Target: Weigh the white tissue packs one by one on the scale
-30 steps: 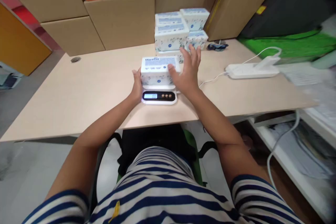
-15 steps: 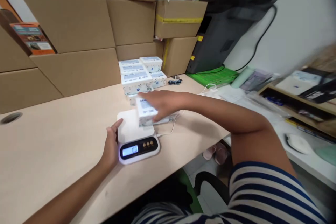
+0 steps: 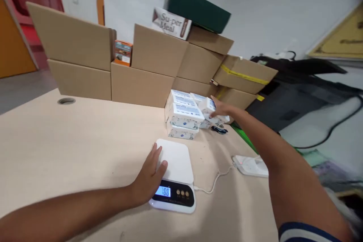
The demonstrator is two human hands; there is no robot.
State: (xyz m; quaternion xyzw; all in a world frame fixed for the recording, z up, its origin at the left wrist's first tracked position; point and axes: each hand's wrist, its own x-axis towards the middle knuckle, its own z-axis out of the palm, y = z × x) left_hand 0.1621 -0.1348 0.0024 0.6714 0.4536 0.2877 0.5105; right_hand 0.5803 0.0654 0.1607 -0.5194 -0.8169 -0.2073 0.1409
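Observation:
My left hand (image 3: 150,177) lies along the left side of a white digital kitchen scale (image 3: 176,160), fingers stretched out and touching the edge of its platform. The scale's lit display shows digits I cannot read surely. My right hand (image 3: 221,109) reaches to the back of the table, its fingers closed around a white tissue pack (image 3: 208,106) at the right of a stack. Several similar tissue packs (image 3: 185,114) with blue print and leafy sides are piled beside it. Part of the held pack is hidden by my fingers.
Cardboard boxes (image 3: 141,87) line the table's back. A white power strip (image 3: 251,165) lies right of the scale, with a white cable (image 3: 212,189) running between them. A small dark item (image 3: 219,130) lies by the stack. A black machine (image 3: 295,94) stands at right.
My right hand has moved from above the scale to the back stack with a tissue pack. My left hand stays at the scale. The display no longer shows 0.0. The view has turned left.

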